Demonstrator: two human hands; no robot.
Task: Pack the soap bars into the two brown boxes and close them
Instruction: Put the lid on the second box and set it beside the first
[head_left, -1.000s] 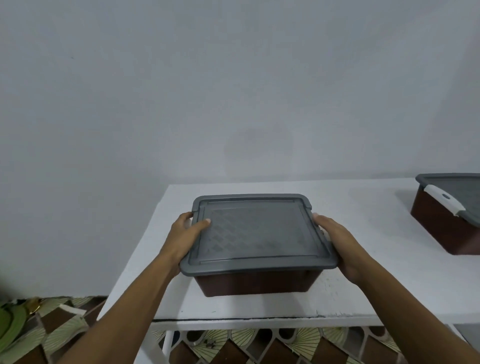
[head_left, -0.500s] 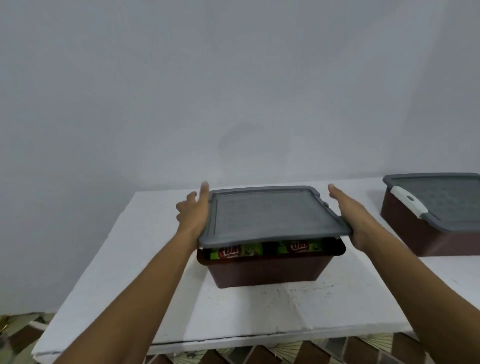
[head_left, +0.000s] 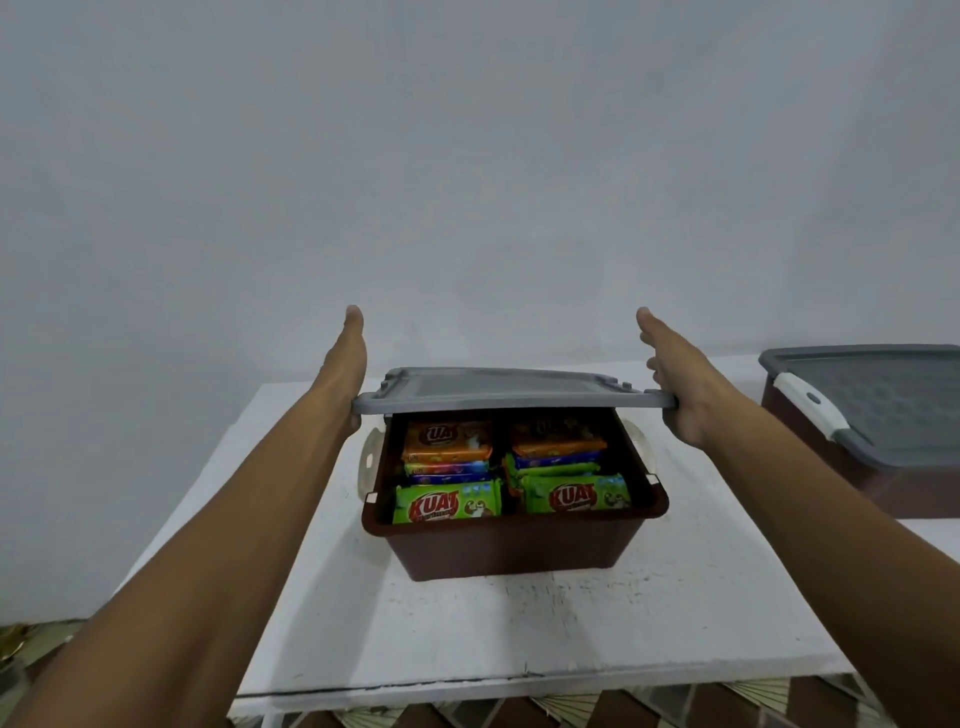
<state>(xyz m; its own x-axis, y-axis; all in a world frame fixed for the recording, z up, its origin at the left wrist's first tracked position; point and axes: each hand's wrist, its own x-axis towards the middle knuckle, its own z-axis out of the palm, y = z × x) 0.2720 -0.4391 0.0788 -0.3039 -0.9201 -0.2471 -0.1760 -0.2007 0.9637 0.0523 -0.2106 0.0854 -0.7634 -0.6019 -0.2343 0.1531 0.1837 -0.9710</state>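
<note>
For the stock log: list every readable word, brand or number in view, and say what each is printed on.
"KUAT": near-left green soap pack in the open brown box.
"KUAT": near-right green soap pack.
"UA": far-left orange soap pack, with the rest of the word lost in shadow under the grey lid.
Unreadable: the small print under the logos, the far-right orange pack and the blue packs are too dark or blurred.

Looking forward and slightly down from head height, close behind both arms (head_left: 249, 519). Facing the wall (head_left: 467, 156) beyond the fingertips (head_left: 354, 316), taking in the table (head_left: 467, 639) below them and a closed box (head_left: 893, 405) right of them, cut by the frame edge.
</note>
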